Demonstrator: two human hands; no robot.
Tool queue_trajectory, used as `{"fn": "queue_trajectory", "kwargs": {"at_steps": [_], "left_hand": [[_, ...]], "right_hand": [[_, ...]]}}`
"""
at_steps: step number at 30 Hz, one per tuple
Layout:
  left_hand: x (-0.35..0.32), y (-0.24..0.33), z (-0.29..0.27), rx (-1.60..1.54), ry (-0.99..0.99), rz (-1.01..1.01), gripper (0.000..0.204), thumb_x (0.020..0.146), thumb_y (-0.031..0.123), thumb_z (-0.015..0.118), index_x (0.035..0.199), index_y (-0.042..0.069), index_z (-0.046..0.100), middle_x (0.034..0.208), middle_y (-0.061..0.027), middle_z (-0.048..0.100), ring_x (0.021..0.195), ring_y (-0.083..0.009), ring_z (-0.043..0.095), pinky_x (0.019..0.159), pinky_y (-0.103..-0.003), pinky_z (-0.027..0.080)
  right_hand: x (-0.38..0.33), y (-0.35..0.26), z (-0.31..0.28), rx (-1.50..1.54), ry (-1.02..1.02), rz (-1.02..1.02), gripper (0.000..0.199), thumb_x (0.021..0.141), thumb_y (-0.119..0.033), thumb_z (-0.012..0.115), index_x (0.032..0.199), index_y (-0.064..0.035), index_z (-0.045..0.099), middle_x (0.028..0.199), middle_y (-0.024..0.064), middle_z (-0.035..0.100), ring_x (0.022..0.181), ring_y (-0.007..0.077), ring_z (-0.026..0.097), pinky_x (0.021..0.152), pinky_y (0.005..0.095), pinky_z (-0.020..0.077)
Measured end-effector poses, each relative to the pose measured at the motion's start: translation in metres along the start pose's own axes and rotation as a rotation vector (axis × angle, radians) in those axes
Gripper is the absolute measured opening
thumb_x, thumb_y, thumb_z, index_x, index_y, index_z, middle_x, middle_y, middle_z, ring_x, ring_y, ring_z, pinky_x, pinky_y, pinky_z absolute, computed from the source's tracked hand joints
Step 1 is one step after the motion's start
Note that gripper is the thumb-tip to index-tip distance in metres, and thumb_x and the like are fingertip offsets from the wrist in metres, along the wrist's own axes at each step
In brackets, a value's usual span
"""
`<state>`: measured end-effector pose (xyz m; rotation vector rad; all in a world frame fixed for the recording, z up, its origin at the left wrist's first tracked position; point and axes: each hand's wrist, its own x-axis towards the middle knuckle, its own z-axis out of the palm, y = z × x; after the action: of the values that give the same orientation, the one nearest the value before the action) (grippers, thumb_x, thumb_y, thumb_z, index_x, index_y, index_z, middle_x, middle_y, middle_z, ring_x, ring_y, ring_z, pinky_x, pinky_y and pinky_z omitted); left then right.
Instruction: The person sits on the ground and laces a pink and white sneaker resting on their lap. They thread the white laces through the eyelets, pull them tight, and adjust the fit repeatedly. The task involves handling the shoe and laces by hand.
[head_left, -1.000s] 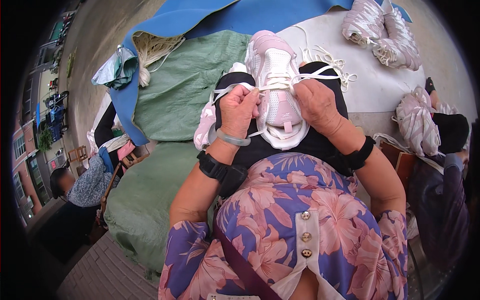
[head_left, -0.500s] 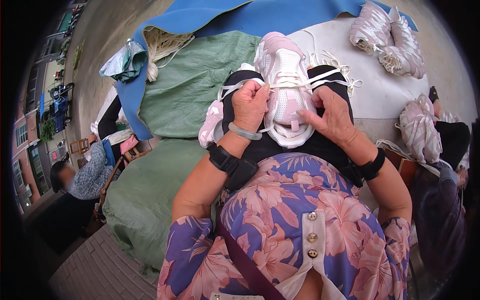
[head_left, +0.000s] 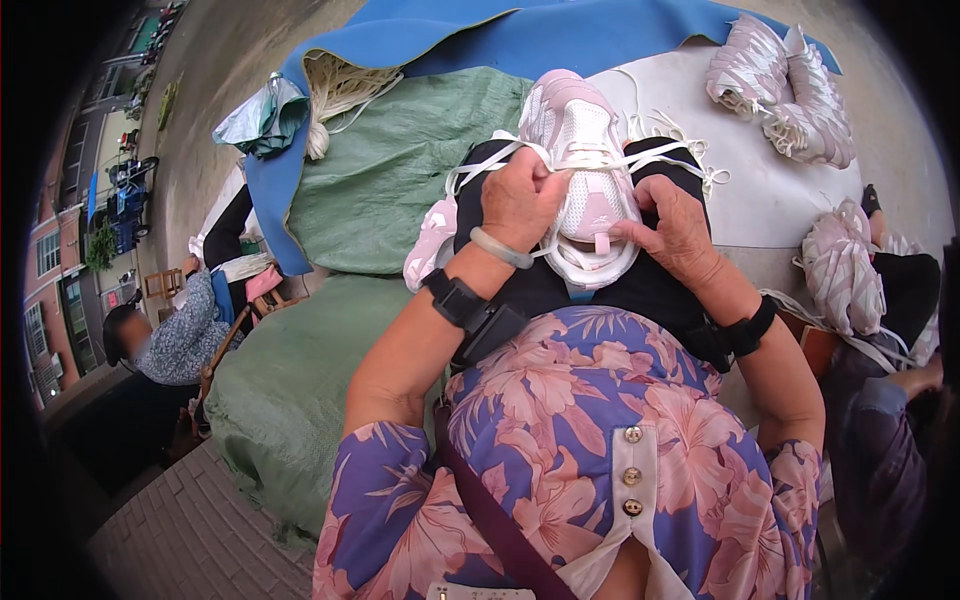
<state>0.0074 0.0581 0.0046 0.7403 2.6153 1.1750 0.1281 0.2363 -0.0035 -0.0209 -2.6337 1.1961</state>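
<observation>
A pink and white sneaker (head_left: 590,205) rests on my lap, toe pointing away. White shoelace (head_left: 585,163) crosses its upper, with loose ends running out to both sides. My left hand (head_left: 522,200) pinches the lace at the left of the tongue. At the sneaker's right edge is my right hand (head_left: 675,232), its thumb stretched toward the pink pull tab (head_left: 602,243) and apart from the bent index finger. The other right fingertips are partly hidden. Another pink and white shoe (head_left: 432,245) lies beside my left thigh.
A green woven sheet (head_left: 410,170) and a blue mat (head_left: 450,45) lie ahead, with a bundle of pale laces (head_left: 340,90) at left. Bundled shoes (head_left: 750,65) sit far right, and more bundled shoes (head_left: 842,265) nearer. Seated people are at left (head_left: 175,340) and right (head_left: 885,440).
My left hand has shifted slightly right and now shows more of its back, still pinching the lace. My right thumb has drawn back a little. The whole view has shifted slightly.
</observation>
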Motion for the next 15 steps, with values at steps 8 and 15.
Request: {"fn": "queue_trajectory", "kwargs": {"at_steps": [8, 15], "left_hand": [[-0.023, 0.015, -0.014, 0.231, -0.033, 0.344, 0.055, 0.066, 0.027, 0.074, 0.108, 0.0, 0.052, 0.089, -0.0158, 0.059, 0.08, -0.0307, 0.059, 0.068, -0.037, 0.048], [-0.02, 0.002, -0.008, 0.061, -0.056, 0.173, 0.033, 0.071, 0.015, 0.067, 0.1, 0.001, 0.058, 0.079, -0.0119, 0.058, 0.064, -0.0212, 0.058, 0.058, -0.029, 0.047]], "right_hand": [[0.024, -0.025, 0.004, -0.177, 0.142, -0.162, 0.015, 0.069, -0.013, 0.066, 0.076, -0.0082, 0.054, 0.071, 0.0082, 0.05, 0.067, 0.0273, 0.054, 0.058, 0.0373, 0.0432], [0.044, -0.03, 0.031, -0.282, 0.045, -0.154, 0.01, 0.069, -0.015, 0.065, 0.075, -0.0097, 0.058, 0.072, 0.0063, 0.052, 0.066, 0.0251, 0.056, 0.057, 0.0369, 0.0399]]}}
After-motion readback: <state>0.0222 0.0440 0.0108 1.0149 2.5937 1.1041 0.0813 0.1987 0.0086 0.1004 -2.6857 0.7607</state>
